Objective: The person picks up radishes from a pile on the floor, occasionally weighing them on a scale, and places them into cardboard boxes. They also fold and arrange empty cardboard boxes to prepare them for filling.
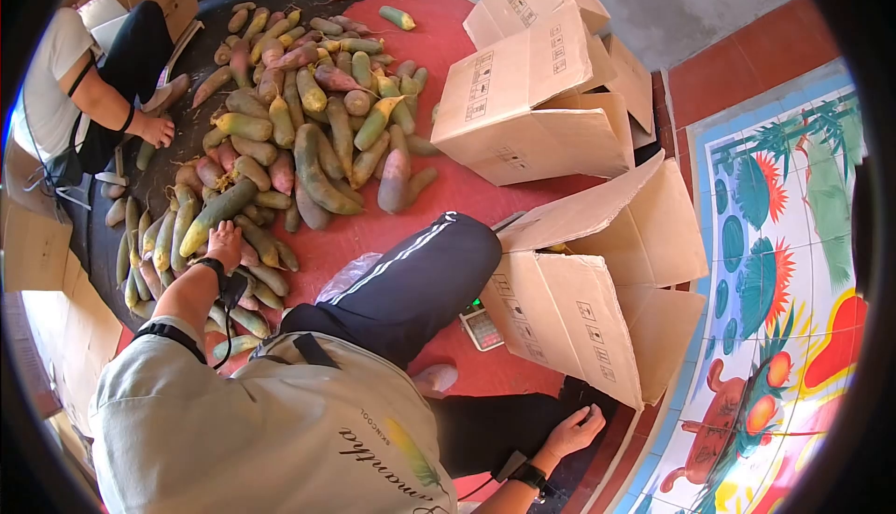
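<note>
My left hand (224, 245) is at the near side of the pile, its fingers against a long dark-green radish (217, 218) that lies on top of the others. The fingers appear to grip its side; their undersides are hidden. More green radishes (322, 173) and pinkish ones (395, 178) are heaped beyond. Over by my bent leg, my right hand (576, 430) holds nothing I can see, its fingers loosely curled and apart. Just above that hand stands an open cardboard box (569, 327), partly covering a small scale (483, 329) with a lit green display.
Another open carton (523, 94) stands on the red mat (439, 38) at the back right. A co-worker's hand (157, 129) is at the pile's far left. Painted tiles (784, 327) line the right side. Clear plastic (347, 276) lies by my knee.
</note>
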Tool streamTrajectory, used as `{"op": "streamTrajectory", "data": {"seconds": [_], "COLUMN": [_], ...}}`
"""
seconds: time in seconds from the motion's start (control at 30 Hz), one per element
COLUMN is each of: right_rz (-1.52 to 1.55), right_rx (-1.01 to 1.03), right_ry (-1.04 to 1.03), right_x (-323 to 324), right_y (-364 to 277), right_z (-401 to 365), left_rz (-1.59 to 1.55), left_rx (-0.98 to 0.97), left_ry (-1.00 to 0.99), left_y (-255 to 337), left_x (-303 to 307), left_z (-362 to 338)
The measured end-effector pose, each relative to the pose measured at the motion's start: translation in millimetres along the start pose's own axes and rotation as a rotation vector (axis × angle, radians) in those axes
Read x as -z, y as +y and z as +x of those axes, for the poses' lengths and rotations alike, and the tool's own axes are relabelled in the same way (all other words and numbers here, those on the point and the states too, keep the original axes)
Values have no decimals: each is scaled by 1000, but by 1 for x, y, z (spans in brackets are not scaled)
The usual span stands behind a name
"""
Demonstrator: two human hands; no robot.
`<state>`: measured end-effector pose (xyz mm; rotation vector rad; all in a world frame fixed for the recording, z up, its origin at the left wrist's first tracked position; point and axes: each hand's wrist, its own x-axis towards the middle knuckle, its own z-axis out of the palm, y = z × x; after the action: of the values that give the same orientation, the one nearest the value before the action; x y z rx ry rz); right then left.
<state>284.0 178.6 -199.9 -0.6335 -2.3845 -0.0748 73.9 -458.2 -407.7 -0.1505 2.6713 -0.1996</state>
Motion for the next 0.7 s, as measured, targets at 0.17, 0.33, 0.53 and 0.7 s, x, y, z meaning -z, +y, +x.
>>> {"op": "streamTrajectory", "data": {"seconds": [0.17, 0.33, 0.53, 0.7], "right_rz": [-8, 9, 18, 40], "right_rx": [-16, -20, -13, -35], "right_ry": [-28, -19, -17, -11], "right_x": [2, 0, 1, 0], "right_y": [-5, -4, -6, -5], "right_z": [2, 1, 2, 2], "left_rz": [144, 116, 165, 378], "left_rx": [57, 41, 52, -45], "left_ry": [-122, -119, -185, -348], "left_y": [-1, -10, -10, 5], "left_x": [3, -16, -21, 20], "left_z": [13, 17, 16, 4]}}
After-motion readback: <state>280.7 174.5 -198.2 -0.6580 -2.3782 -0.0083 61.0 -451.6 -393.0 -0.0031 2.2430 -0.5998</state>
